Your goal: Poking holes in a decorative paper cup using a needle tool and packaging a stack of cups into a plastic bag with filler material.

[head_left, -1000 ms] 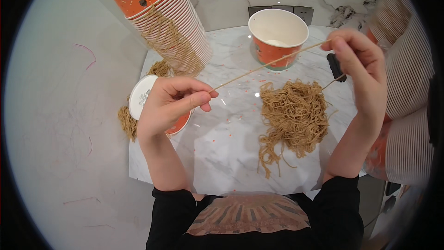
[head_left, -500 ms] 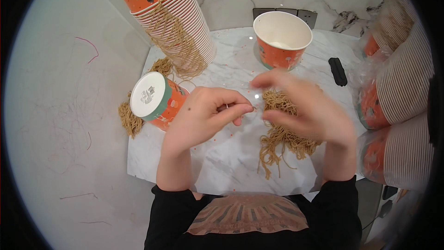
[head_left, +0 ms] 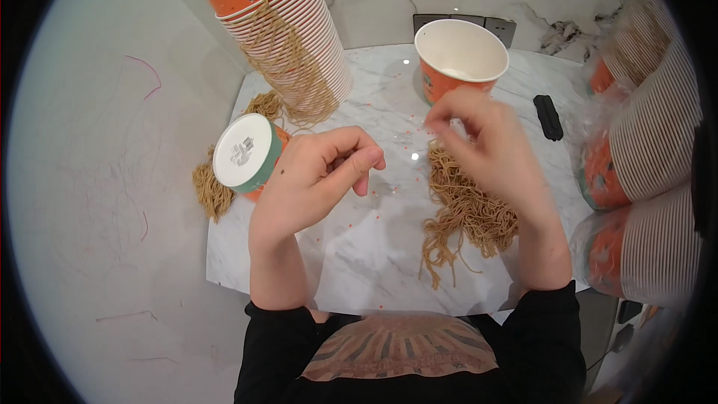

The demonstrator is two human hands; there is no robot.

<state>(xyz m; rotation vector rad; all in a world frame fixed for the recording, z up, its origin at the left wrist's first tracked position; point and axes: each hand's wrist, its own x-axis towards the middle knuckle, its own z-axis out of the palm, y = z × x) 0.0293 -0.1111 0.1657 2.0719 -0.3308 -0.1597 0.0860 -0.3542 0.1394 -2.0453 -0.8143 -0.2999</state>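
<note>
My left hand hovers over the middle of the table, thumb pressed against curled fingers; whatever they hold, if anything, is hidden. To the right, my right hand is raised above a loose pile of tan yarn-like strands, thumb and index finger drawn close in a pinch. Motion blur hides whether anything small sits between them. Beyond it, an orange paper tub stands upright with its white inside showing. Left of my left hand, another tub lies tipped, white base up, beside more tan strands.
A tall stack of paper tubs leans at the back left, draped with tan strands. Wrapped stacks line the right side. A black oblong object lies at the right. Small orange specks dot the marbled table.
My hands have moved apart: the left one has drawn back to the left, and the right has lifted away from it. The small orange bit at my left fingertips no longer shows.
</note>
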